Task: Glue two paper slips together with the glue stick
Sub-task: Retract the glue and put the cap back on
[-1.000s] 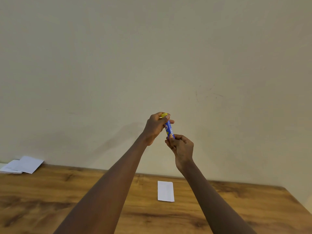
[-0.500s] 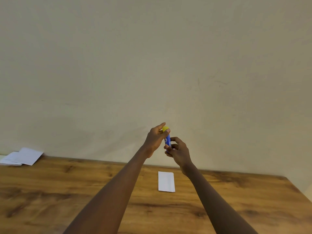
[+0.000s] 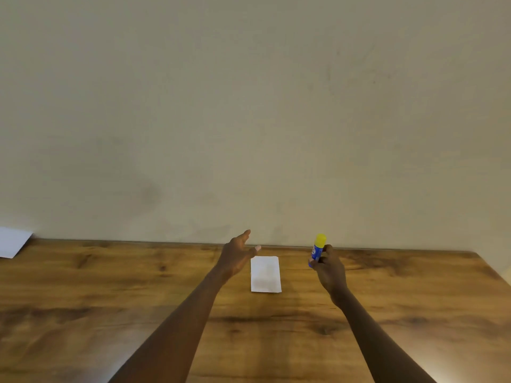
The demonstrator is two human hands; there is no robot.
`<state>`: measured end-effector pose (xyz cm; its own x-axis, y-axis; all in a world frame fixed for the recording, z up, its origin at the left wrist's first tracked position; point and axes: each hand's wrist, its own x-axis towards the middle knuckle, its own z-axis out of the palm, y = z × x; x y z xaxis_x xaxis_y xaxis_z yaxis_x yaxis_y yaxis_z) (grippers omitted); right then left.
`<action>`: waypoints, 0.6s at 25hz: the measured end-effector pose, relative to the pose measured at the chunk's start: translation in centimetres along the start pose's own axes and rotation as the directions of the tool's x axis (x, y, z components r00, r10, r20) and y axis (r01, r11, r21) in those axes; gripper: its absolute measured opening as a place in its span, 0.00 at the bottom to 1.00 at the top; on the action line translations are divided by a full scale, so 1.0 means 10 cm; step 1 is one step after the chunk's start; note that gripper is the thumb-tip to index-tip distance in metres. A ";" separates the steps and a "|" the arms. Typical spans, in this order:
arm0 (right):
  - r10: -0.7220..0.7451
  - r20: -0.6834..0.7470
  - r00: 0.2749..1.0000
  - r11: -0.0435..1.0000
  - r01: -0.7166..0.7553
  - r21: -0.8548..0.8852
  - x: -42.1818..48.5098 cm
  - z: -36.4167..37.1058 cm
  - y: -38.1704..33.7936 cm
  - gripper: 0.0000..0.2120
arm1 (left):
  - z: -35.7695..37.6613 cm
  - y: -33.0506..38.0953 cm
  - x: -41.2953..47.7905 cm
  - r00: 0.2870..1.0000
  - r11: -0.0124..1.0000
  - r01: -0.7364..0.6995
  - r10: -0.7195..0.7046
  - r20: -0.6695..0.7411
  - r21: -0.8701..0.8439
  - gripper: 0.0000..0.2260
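Note:
A white paper slip point(image 3: 265, 273) lies flat on the wooden table point(image 3: 110, 294), near its far edge. My right hand point(image 3: 329, 269) is to the right of the slip and grips a blue glue stick point(image 3: 317, 250) upright, its yellow cap on top. My left hand point(image 3: 238, 255) hovers just left of the slip's far corner, fingers spread and holding nothing. Whether the slip is a single sheet or two layers cannot be told from here.
More white paper point(image 3: 12, 241) lies at the far left edge of the table against the beige wall point(image 3: 249, 106). The table's right corner point(image 3: 481, 261) shows at the far right.
Both hands were together on the glue stick, raised before the wall. They have dropped and parted: the left hand let go and moved left, the right carried the capped stick to the right.

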<state>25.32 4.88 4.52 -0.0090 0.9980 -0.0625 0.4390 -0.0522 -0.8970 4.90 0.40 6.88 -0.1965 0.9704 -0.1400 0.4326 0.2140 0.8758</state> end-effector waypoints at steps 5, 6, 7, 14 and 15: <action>0.070 -0.024 0.997 0.994 -0.072 -0.078 0.21 0.05 0.47 0.15 | 0.28 -0.48 0.14 0.995 0.992 0.082 -0.086 0.041 0.099 0.26; 0.082 -0.029 0.996 0.992 -0.085 -0.095 0.24 0.07 0.54 0.14 | 0.32 -0.55 0.15 0.996 0.990 0.077 -0.082 0.047 0.117 0.25; 0.089 -0.027 0.996 0.988 -0.092 -0.122 0.26 0.10 0.60 0.14 | 0.35 -0.60 0.15 0.995 0.988 0.074 -0.082 0.054 0.137 0.25; 0.015 -0.022 1.000 0.976 -0.020 -0.218 0.32 0.22 0.73 0.14 | 0.41 -0.80 0.27 0.989 0.968 0.116 -0.133 0.064 0.221 0.28; 0.011 -0.019 1.000 0.976 -0.015 -0.219 0.31 0.22 0.72 0.14 | 0.42 -0.77 0.26 0.989 0.966 0.114 -0.133 0.068 0.232 0.28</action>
<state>26.50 7.49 -3.03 0.0126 0.9978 -0.0644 0.6251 -0.0581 -0.7784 4.79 1.69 -2.21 -0.1919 0.9387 -0.2865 0.5995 0.3432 0.7231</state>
